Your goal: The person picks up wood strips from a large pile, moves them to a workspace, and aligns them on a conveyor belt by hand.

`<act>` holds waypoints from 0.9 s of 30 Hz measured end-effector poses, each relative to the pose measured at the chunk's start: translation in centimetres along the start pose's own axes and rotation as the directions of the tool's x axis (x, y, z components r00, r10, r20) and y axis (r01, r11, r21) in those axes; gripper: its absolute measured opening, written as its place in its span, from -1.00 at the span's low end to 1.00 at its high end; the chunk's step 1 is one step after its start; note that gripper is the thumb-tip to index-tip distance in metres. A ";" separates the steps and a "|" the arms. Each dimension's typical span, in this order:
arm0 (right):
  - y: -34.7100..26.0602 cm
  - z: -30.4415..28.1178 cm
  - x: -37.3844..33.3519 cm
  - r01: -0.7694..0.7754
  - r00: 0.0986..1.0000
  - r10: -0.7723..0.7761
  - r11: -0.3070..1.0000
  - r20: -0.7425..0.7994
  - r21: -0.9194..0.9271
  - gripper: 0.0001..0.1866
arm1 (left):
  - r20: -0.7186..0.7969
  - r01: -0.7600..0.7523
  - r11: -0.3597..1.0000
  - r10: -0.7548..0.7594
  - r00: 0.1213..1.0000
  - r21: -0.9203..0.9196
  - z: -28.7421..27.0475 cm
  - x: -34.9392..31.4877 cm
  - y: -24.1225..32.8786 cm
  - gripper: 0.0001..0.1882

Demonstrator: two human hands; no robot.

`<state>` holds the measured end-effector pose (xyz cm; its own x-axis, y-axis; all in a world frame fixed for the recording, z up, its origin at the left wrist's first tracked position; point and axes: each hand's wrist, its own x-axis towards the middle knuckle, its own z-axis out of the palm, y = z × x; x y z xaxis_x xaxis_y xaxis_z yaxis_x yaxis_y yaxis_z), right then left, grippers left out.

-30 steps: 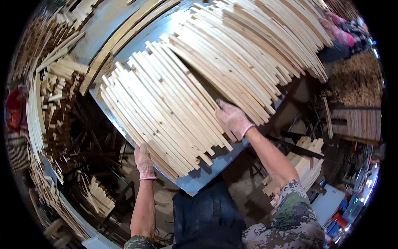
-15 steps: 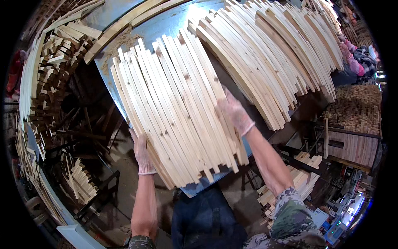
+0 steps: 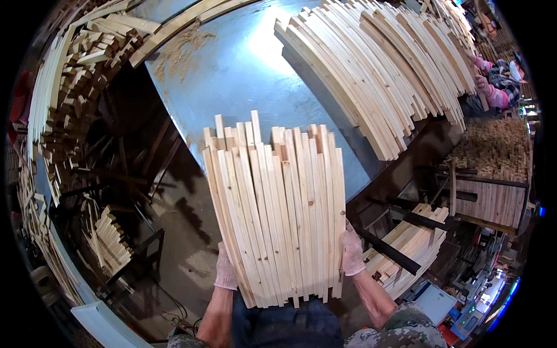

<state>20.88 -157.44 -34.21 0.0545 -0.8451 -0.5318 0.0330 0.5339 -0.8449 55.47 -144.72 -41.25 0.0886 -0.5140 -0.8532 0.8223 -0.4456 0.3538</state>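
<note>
A bundle of wooden strips (image 3: pixel 278 220), pale and narrow with uneven ends, is squeezed side by side between my two gloved hands. My left hand (image 3: pixel 226 268) presses on the bundle's left side near its lower end. Against the right side sits my right hand (image 3: pixel 352 250). The fingers of both hands are partly hidden behind the wood. The bundle's near end is close to my body, and its far end overlaps the metal tabletop (image 3: pixel 232 75).
A larger row of wooden strips (image 3: pixel 360 75) lies on the table's right. Sawdust (image 3: pixel 183 52) is scattered at its far left. Stacked offcuts (image 3: pixel 87 75) stand left. A rack (image 3: pixel 415 243) with black bars holds strips at the right. Another person's gloved hand (image 3: pixel 484 86) is at the far right.
The bundle has come toward my body and turned more upright, with both hands moving along on its sides. More of the metal tabletop shows behind it.
</note>
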 end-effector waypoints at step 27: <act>-11.2 9.0 5.1 -0.082 0.850 0.057 0.996 0.524 0.025 -0.23 | -0.135 -0.356 0.895 0.331 0.934 -0.268 -0.7 -11.1 3.9 -0.25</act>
<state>29.78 -167.46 -26.99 0.5709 -0.6729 -0.4704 0.0534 0.6022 -0.7966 58.13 -140.23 -30.70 0.4303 -0.5288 -0.7316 0.8556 -0.0196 0.5173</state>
